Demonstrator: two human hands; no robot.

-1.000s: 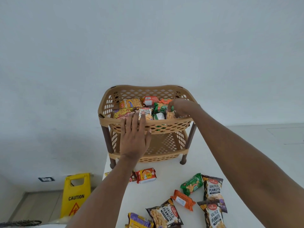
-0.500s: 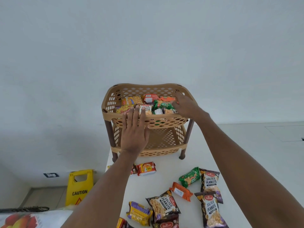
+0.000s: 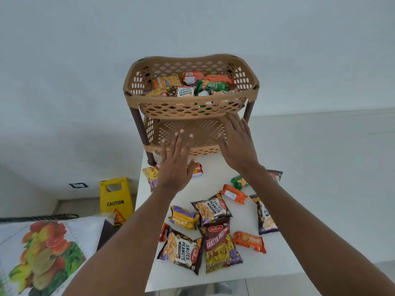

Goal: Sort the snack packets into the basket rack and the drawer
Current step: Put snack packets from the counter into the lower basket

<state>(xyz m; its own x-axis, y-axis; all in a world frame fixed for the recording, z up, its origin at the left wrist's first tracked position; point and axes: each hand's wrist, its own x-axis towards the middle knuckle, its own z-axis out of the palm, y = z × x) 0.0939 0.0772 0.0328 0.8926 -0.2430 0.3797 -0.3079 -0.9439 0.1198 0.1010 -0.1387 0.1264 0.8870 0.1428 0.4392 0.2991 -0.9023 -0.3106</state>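
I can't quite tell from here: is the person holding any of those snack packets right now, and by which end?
Nothing is held. The left hand and the right hand are both open with fingers spread, in front of the basket rack, with no packet in either.

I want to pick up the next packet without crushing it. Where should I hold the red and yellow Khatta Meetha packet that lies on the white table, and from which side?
The red and yellow Khatta Meetha packet lies flat, its red top seam under a salted peanuts packet. Probably pinch the free bottom seam, from above on the near side.
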